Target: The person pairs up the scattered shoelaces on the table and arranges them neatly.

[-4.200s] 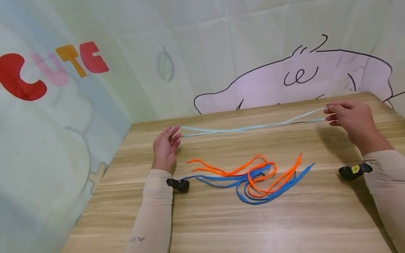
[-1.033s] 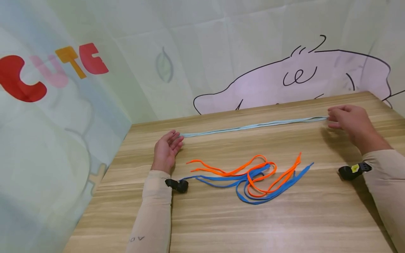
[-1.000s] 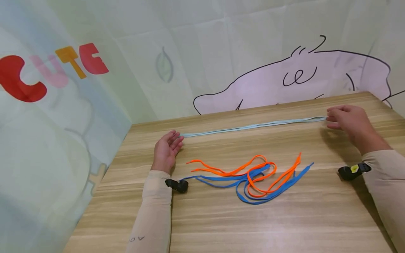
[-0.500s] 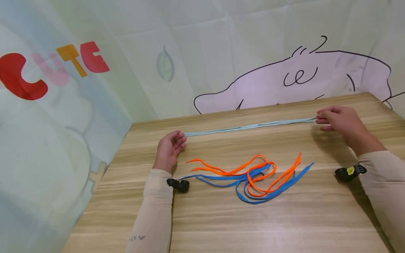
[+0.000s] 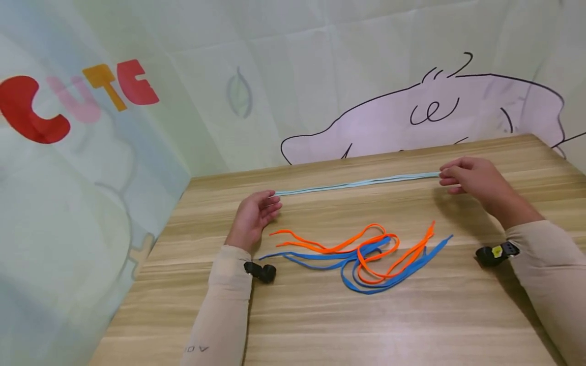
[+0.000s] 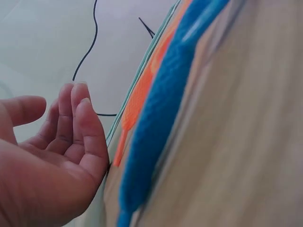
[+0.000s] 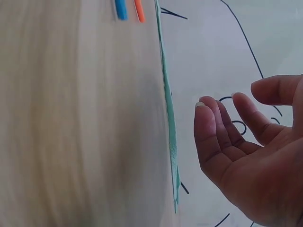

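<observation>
A pale blue-green shoelace (image 5: 357, 184), doubled into narrow strands, lies stretched across the back of the wooden table (image 5: 320, 325). At its left end is my left hand (image 5: 256, 213), its fingertips overlapping the lace in the head view. My right hand (image 5: 478, 184) is at the opposite end in the same way. Both wrist views show the thumbs apart from loosely bent fingers, with nothing in either the left hand (image 6: 61, 151) or the right hand (image 7: 251, 156). In the right wrist view the lace (image 7: 170, 118) runs along the tabletop, apart from the fingers.
Nearer the front, an orange shoelace (image 5: 339, 250) lies loosely looped over a blue shoelace (image 5: 316, 257), their ends spread left and right. A printed cloth backdrop (image 5: 293, 76) rises behind the table and on its left side.
Earlier the pale lace was stretched between both hands with its strands crossing; now it lies straight on the table. Both hands have since moved inward along it, the right one further.
</observation>
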The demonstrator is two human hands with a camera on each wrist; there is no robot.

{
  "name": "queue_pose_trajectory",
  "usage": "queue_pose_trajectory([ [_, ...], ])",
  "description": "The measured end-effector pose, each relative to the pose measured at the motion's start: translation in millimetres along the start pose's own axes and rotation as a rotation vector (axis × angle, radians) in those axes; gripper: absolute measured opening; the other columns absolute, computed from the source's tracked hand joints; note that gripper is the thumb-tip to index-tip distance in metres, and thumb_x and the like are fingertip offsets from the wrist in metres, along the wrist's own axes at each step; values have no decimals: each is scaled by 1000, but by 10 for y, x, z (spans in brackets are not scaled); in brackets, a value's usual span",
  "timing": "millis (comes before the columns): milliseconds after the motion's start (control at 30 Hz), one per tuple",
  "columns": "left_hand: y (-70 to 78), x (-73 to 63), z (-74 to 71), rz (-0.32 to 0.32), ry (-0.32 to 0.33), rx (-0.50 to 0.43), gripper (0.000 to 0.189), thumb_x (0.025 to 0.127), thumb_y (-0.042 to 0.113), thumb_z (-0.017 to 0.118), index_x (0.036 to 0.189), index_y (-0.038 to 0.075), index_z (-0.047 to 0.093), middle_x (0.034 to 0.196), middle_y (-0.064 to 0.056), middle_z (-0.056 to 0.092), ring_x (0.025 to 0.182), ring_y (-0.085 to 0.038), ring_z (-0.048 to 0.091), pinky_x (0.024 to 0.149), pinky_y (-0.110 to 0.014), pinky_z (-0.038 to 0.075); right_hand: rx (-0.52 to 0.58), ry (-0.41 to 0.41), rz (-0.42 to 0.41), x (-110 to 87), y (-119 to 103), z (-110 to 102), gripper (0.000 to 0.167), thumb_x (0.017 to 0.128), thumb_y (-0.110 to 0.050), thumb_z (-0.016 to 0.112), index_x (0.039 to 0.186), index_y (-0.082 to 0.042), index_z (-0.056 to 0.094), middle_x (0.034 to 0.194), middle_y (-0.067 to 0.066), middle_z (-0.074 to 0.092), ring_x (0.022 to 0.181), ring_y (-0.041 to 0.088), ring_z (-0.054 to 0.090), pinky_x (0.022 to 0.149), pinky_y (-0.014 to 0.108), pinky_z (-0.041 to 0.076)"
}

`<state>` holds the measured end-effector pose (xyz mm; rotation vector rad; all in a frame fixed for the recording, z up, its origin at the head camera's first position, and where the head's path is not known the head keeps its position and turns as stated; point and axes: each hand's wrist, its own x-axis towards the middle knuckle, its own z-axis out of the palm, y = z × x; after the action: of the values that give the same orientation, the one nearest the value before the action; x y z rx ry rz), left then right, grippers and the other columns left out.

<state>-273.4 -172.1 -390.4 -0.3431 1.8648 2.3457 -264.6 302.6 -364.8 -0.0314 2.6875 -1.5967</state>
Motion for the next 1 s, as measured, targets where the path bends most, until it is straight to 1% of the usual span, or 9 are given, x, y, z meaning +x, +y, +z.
queue_pose_trajectory([
  [100, -8, -40, 38, 2, -24, 34, 41, 104, 20, 51, 138, -4, 51, 100, -4, 68, 89, -17, 68, 80, -27, 55, -4, -24, -8, -18, -45, 54, 51, 106, -33, 48, 134, 10, 50, 120, 15, 65, 88, -3, 65, 77, 24, 57],
  [167, -14, -62, 70, 1, -40, 52, 41, 104, 19, 51, 137, -4, 52, 101, -6, 68, 90, -18, 68, 78, -27, 55, 1, -39, -12, -34, -75, 89, 50, 106, -31, 48, 133, 10, 50, 123, 18, 63, 88, -3, 65, 77, 25, 57],
  [233, -16, -82, 108, -1, -66, 73, 41, 104, 19, 52, 136, -5, 52, 106, -9, 68, 92, -19, 68, 78, -27, 55, 8, -52, -14, -54, -101, 122, 48, 106, -29, 48, 132, 11, 51, 122, 18, 64, 89, -2, 65, 78, 25, 57],
  [367, -21, -126, 184, -2, -137, 131, 42, 103, 20, 55, 136, -6, 52, 115, -16, 66, 92, -20, 68, 81, -28, 56, 26, -77, -29, -91, -138, 189, 42, 106, -25, 50, 128, 11, 53, 117, 12, 66, 90, 2, 65, 77, 27, 57],
  [467, -34, -161, 210, 6, -174, 186, 42, 102, 21, 56, 134, -7, 54, 111, -15, 67, 90, -19, 69, 80, -27, 56, 19, -116, -40, -115, -166, 261, 41, 106, -24, 49, 127, 11, 53, 118, 11, 66, 92, 3, 65, 78, 28, 57],
  [600, -53, -193, 239, 19, -221, 276, 41, 104, 22, 54, 132, -7, 55, 102, -8, 68, 88, -17, 68, 77, -26, 56, 1, -156, -45, -151, -215, 338, 41, 107, -24, 48, 128, 10, 53, 124, 18, 62, 95, 5, 64, 79, 27, 56],
  [767, -58, -235, 314, 31, -282, 410, 37, 105, 23, 53, 128, -6, 59, 102, -10, 69, 90, -20, 70, 79, -28, 57, -18, -160, -58, -200, -291, 386, 39, 107, -24, 49, 127, 9, 54, 127, 23, 60, 96, 11, 64, 79, 27, 56],
  [900, -53, -270, 368, 28, -321, 492, 34, 104, 24, 55, 125, -3, 62, 103, -12, 70, 90, -21, 70, 78, -30, 57, -29, -158, -90, -237, -358, 425, 36, 106, -24, 50, 124, 8, 56, 122, 23, 63, 95, 14, 65, 78, 27, 56],
  [1000, -59, -285, 390, 41, -373, 542, 33, 103, 22, 57, 123, -3, 62, 103, -12, 70, 89, -22, 69, 80, -32, 57, -44, -183, -101, -275, -407, 472, 35, 106, -24, 51, 123, 6, 57, 120, 22, 64, 98, 20, 66, 79, 27, 56],
])
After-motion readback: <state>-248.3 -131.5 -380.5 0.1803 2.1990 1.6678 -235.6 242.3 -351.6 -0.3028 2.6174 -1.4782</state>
